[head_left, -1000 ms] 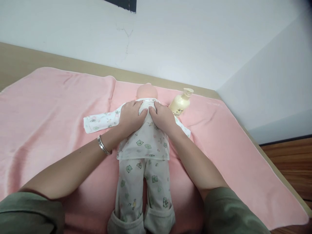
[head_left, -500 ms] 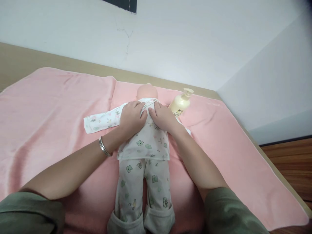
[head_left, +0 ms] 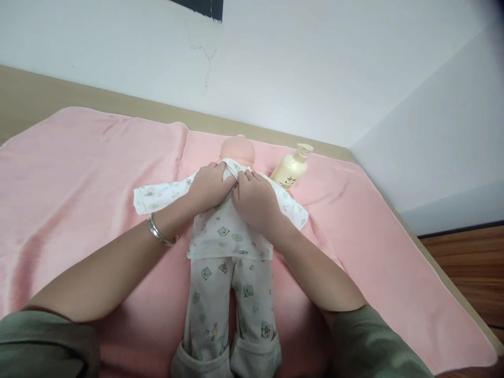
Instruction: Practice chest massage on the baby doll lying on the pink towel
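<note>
A baby doll (head_left: 237,149) lies along the middle of a pink blanket, its head at the far end. It wears a white top (head_left: 226,239) printed with small animals and matching trousers (head_left: 212,310) with rolled cuffs. At the doll's neckline my left hand (head_left: 210,184) pinches the collar fabric, which is lifted and folded. My right hand (head_left: 255,199) is closed on the same collar, its fingers close to the left thumb. Both sleeves of the top stretch out sideways. What lies under my fingers is partly hidden.
A pale yellow pump bottle (head_left: 292,168) leans on the blanket right of the doll's head. The pink blanket (head_left: 98,173) covers most of a wooden surface (head_left: 129,107). White walls (head_left: 295,68) rise behind and to the right, with brown wood (head_left: 468,268) at the lower right.
My right hand has moved left toward my left hand, uncovering the right sleeve. Fingers that lay on the chest are now closed on the collar, which is lifted and bunched.
</note>
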Available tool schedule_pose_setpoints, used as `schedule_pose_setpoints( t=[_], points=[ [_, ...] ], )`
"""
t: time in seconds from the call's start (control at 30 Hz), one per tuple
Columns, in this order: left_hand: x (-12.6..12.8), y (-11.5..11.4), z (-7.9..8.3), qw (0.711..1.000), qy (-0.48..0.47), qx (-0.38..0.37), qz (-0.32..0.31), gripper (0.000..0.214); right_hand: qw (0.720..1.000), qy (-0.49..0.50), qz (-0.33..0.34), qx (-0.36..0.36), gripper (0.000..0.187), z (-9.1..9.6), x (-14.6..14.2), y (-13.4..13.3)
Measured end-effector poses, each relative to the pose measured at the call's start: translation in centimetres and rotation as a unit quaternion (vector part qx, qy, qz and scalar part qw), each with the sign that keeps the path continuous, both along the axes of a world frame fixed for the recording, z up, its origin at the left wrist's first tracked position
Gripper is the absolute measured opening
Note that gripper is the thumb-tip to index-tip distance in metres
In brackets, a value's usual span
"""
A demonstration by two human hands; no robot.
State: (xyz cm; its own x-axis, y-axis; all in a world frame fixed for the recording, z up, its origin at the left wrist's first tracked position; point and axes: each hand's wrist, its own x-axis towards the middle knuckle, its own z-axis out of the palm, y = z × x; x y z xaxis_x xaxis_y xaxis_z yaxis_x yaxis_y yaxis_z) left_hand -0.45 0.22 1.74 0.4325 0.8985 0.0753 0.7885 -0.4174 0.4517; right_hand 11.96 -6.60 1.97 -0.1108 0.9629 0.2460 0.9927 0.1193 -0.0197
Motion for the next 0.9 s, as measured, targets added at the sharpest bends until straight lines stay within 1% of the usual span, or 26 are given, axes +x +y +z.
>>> schedule_pose_setpoints(
  t=[0.07,0.17,0.23,0.3,0.33,0.4,0.47,0.53,0.6,0.67,0.77,0.83,0.9],
  points=[
    [0.0,0.1,0.1,1.0,0.002,-0.002,0.0,0.024,1.0,0.024,0.002,-0.016,0.03,0.4,0.3,0.1],
    [0.0,0.3,0.1,1.0,0.021,0.006,0.0,0.028,0.995,0.08,-0.009,-0.066,0.03,1.1,1.3,0.6],
    [-0.1,0.5,0.2,1.0,0.019,-0.019,-0.011,0.033,0.99,0.111,-0.017,-0.088,0.035,1.2,2.0,1.1],
    [-0.2,0.5,0.4,0.999,0.011,-0.044,-0.026,0.038,0.986,0.134,-0.03,-0.093,0.042,1.0,2.6,1.7],
    [-0.3,0.3,0.5,0.998,0.013,-0.045,-0.031,0.039,0.984,0.147,-0.04,-0.094,0.046,0.8,2.9,2.0],
    [-0.3,-0.3,0.7,0.999,0.021,-0.02,-0.037,0.036,0.978,0.173,-0.058,-0.096,0.053,0.4,3.3,2.5],
    [-0.1,-1.3,0.8,0.998,0.023,0.013,-0.05,0.029,0.975,0.188,-0.063,-0.098,0.054,0.1,3.6,2.8],
    [0.1,-1.9,0.8,0.997,0.01,0.033,-0.069,0.021,0.977,0.182,-0.062,-0.097,0.05,0.1,3.6,2.8],
    [0.1,-1.9,0.6,0.995,-0.002,0.043,-0.091,0.018,0.983,0.148,-0.054,-0.092,0.046,0.2,3.3,2.5],
    [0.0,-1.0,0.2,0.991,0.004,0.061,-0.116,0.021,0.991,0.096,-0.042,-0.084,0.043,0.5,2.6,1.9],
    [-0.4,0.9,-0.4,0.987,0.054,0.078,-0.131,0.023,0.997,0.024,-0.035,-0.063,0.04,0.8,1.2,0.7],
    [-0.8,1.9,-0.7,0.985,0.088,0.071,-0.133,0.021,0.998,0.0,-0.034,-0.046,0.037,0.7,0.6,0.2],
    [-0.9,2.0,-1.2,0.984,0.094,0.076,-0.133,0.02,0.999,0.003,-0.03,-0.035,0.035,0.5,0.4,0.2]
  ],
)
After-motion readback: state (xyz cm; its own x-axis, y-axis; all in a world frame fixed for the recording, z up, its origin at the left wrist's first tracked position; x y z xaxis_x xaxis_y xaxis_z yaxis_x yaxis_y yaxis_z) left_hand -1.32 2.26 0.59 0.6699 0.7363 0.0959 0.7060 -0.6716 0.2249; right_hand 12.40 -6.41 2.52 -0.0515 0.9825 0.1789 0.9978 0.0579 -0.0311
